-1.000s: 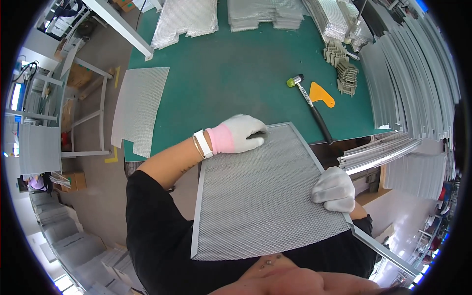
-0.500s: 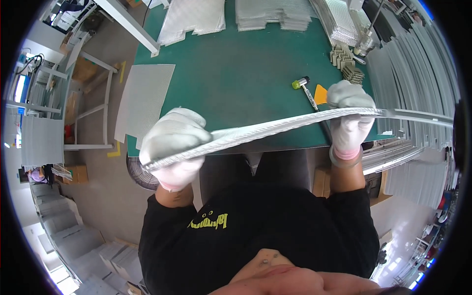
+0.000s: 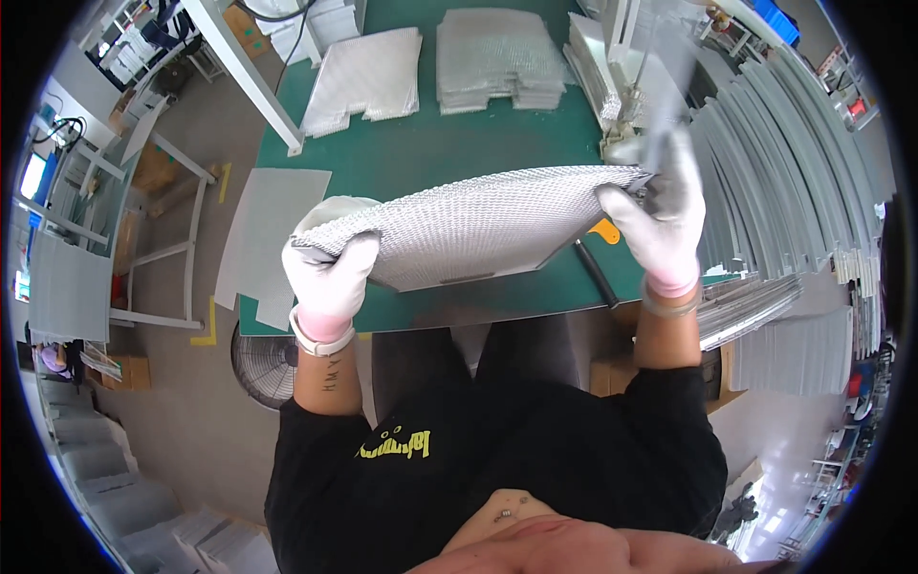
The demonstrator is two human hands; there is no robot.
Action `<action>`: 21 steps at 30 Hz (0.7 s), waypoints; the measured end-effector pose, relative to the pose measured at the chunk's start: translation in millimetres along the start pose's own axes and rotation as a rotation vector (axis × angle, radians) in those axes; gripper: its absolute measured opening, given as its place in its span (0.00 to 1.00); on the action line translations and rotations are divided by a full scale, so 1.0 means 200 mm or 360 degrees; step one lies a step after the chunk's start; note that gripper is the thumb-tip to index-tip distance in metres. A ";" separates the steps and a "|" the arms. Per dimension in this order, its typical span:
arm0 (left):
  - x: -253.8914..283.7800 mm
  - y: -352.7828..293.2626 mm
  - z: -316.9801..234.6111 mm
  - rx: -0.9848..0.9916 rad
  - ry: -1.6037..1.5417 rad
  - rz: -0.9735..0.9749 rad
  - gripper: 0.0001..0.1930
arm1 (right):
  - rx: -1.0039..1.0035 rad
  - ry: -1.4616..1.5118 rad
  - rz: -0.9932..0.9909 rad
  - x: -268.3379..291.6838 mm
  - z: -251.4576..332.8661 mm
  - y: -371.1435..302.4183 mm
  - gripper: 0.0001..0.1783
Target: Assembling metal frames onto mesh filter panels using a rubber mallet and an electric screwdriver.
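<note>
A silvery mesh panel (image 3: 478,220) is held up above the front of the green table, its face tilted toward me. My left hand (image 3: 335,253), in a white glove, is closed on its left end, thumb over the near face. At the right end is my gloved right hand (image 3: 660,210), thumb against the panel's corner and fingers curled round a thin grey metal strip (image 3: 666,86). That strip rises from the corner and is smeared by motion. Beneath the panel's right side, a black hammer handle (image 3: 598,275) and an orange scraper (image 3: 604,231) lie on the table.
Stacks of mesh sheets (image 3: 368,81) line the far side of the green table (image 3: 402,148). Flat grey sheets (image 3: 277,220) overhang its left edge. Many long metal strips (image 3: 775,182) stand at the right. A white post (image 3: 244,77) rises at the far left, and a black fan (image 3: 263,368) is below.
The panel has turned from nearly edge-on to showing its broad face. The metal strip has swung from pointing right to pointing up. My right hand has shifted slightly left and turned.
</note>
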State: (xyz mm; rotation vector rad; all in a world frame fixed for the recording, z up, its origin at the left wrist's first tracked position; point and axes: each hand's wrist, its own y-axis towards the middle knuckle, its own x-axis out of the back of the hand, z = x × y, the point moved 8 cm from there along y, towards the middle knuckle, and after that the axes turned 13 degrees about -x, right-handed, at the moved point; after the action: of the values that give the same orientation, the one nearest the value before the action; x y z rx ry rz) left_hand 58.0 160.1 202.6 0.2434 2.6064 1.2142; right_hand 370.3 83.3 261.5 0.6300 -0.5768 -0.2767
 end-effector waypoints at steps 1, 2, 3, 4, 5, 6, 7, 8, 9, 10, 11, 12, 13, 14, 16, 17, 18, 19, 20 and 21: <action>0.01 0.00 0.01 0.0008 -0.0002 -0.0007 0.12 | 0.0092 -0.0077 0.0219 -0.02 0.06 0.06 0.25; 0.01 0.01 0.02 0.0017 -0.0013 -0.0004 0.12 | 0.0177 -0.0164 0.0429 -0.04 0.10 0.11 0.16; 0.02 -0.01 0.03 0.0090 0.0013 -0.0027 0.13 | 0.0193 -0.0175 0.0413 -0.02 0.12 0.15 0.16; 0.04 0.01 0.02 0.0068 0.0006 -0.0020 0.13 | 0.0221 -0.0189 0.0505 -0.03 0.15 0.16 0.15; 0.04 0.02 0.03 0.0142 0.0073 0.0125 0.13 | 0.0250 -0.0203 0.0603 -0.04 0.17 0.18 0.13; 0.04 0.03 0.05 0.0216 0.0142 0.0269 0.13 | 0.0268 -0.0210 0.0594 -0.03 0.21 0.20 0.13; 0.03 0.05 0.04 0.0283 0.0244 0.0485 0.14 | 0.0240 -0.0332 0.0734 -0.06 0.25 0.22 0.10; 0.03 0.10 -0.02 0.0268 0.0265 0.0472 0.14 | 0.0223 -0.0439 0.0885 -0.10 0.28 0.24 0.08; 0.01 0.13 -0.05 0.0336 0.0311 0.0537 0.13 | 0.0253 -0.0593 0.0961 -0.13 0.32 0.24 0.09; -0.02 0.14 -0.05 0.0406 0.0358 0.0603 0.13 | 0.0265 -0.0590 0.0954 -0.16 0.34 0.24 0.09; -0.05 0.18 -0.10 0.0225 0.0000 0.0290 0.11 | 0.0242 -0.0552 0.0905 -0.17 0.37 0.25 0.11; -0.06 0.17 -0.06 0.0220 0.0006 0.0279 0.11 | 0.0215 -0.0512 0.0873 -0.18 0.37 0.28 0.12; -0.05 0.16 -0.04 0.0174 -0.0034 0.0222 0.11 | 0.0225 -0.0509 0.0882 -0.20 0.38 0.30 0.12; -0.03 0.16 -0.03 0.0119 -0.0073 0.0175 0.10 | 0.0375 -0.0535 0.1022 -0.23 0.40 0.29 0.14; -0.03 0.16 -0.04 0.0058 0.0051 0.0235 0.09 | 0.0537 -0.0554 0.1166 -0.28 0.42 0.27 0.15; -0.04 0.16 -0.04 0.0050 0.0079 0.0231 0.09 | 0.0563 -0.0418 0.1175 -0.29 0.43 0.28 0.16; -0.05 0.16 -0.05 0.0045 0.0107 0.0226 0.08 | 0.0589 -0.0281 0.1186 -0.31 0.46 0.28 0.17; -0.04 0.15 -0.02 0.0056 0.0071 0.0250 0.12 | 0.0594 -0.0280 0.1187 -0.32 0.49 0.28 0.17; -0.04 0.14 -0.01 0.0050 0.0081 0.0245 0.12 | 0.0439 -0.0433 0.1315 -0.38 0.49 0.29 0.18; -0.04 0.14 -0.02 -0.0042 -0.0002 0.0112 0.17 | 0.0280 -0.0587 0.1439 -0.42 0.47 0.29 0.18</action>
State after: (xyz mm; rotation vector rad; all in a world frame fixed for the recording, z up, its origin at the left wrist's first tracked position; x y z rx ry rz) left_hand 65.0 173.1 226.8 0.3331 2.5992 1.2699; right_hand 252.5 118.1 324.3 0.4314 -1.1863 0.5255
